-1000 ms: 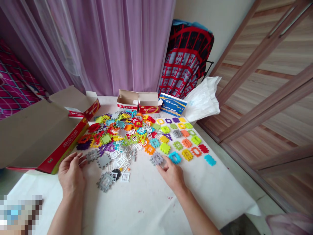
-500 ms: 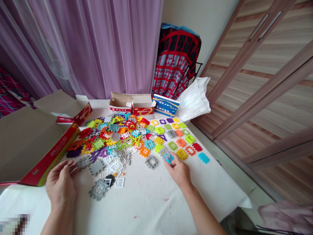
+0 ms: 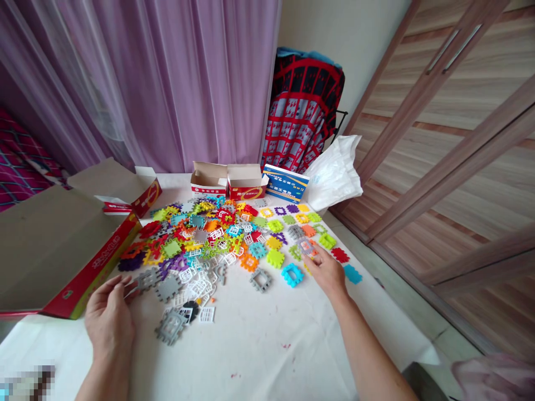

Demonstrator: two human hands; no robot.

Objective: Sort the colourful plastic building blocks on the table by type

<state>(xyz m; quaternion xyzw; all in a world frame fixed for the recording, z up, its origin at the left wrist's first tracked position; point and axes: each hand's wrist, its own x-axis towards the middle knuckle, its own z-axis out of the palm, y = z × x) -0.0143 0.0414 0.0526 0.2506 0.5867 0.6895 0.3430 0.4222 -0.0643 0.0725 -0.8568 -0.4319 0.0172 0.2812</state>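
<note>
Grey lattice plastic tile [image 3: 306, 246] sits pinched lightly by its edge at 11 o'clock of the clenched right-hand grip [image 3: 328, 273], while the released, open left-hand grip [image 3: 109, 323] hangs over the white tabletop [image 3: 259, 345], just beside a grey notched tile [image 3: 148, 280] at its 2 o'clock, before a far heap of bright plastic tiles [image 3: 200, 239].

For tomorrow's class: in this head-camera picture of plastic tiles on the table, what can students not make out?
Head view:
Lower layers of the heap of plastic tiles: hidden by the tiles on top.
Grey tile at the right hand: partly covered by its fingers, so any grip is unclear.
Inside of the red-edged cardboard box: hidden by its flap.
Print on the blue-and-white box: too small.
Object in the bottom-left corner: pixelated.
</note>
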